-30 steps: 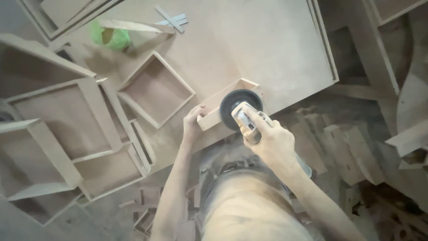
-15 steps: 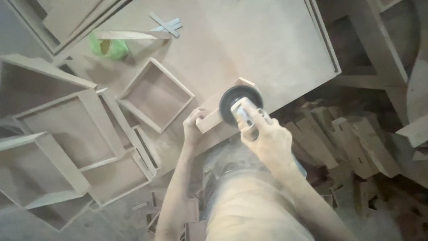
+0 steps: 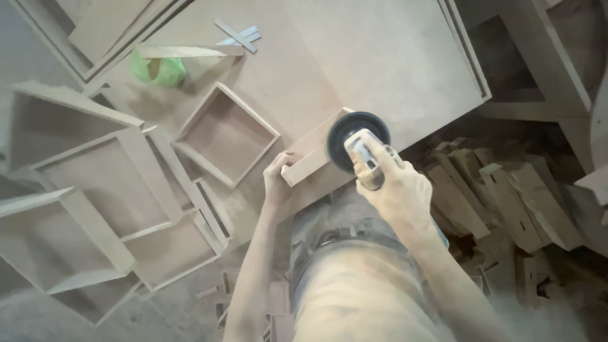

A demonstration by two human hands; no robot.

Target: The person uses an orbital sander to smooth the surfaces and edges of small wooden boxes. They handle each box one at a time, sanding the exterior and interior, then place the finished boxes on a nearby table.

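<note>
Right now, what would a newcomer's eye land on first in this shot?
The round black sanding disc of a power sander, held by the right hand against a narrow wooden piece at the near edge of the large board table. The left hand steadies that piece's near end. Next, the open wooden box frame lying on the table to the left, and a bright green bag farther back.

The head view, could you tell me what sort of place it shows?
Most likely a woodworking shop: the right hand holds a disc sander to a board piece on a dusty workbench, with open wooden boxes and offcuts around.
</note>
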